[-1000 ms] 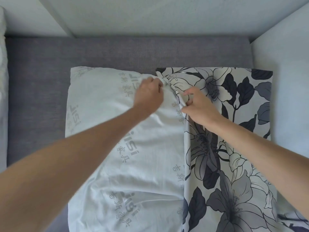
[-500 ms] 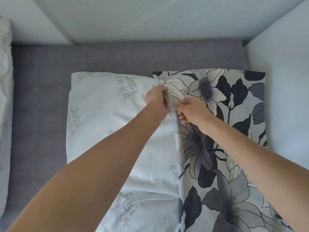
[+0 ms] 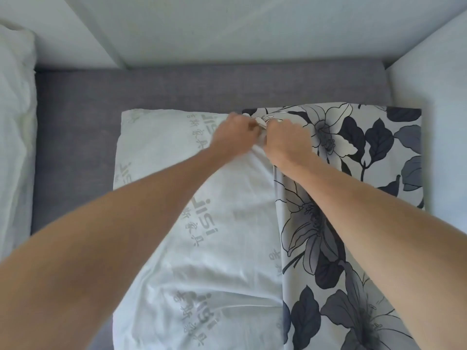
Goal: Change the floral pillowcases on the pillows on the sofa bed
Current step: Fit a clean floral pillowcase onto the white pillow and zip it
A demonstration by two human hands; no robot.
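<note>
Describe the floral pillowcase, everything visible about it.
The floral pillowcase is thin, smooth woven cloth, pale grey-white, printed with large outlined lilies and dark navy and grey leaves. It covers the right part of the white pillow, whose left part is bare; its open edge runs as a nearly straight line down the pillow. It lies flat on the grey sofa bed. At the far corner of that edge, the left hand and the right hand pinch bunched cloth. Both forearms cross above it.

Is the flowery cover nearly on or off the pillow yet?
About halfway. The floral pillowcase covers the right part of the white pillow; the left part is bare. Whether it is going on or coming off, one picture cannot say. Both hands, left hand and right hand, grip its open edge at the far corner. The bare half remains.
</note>
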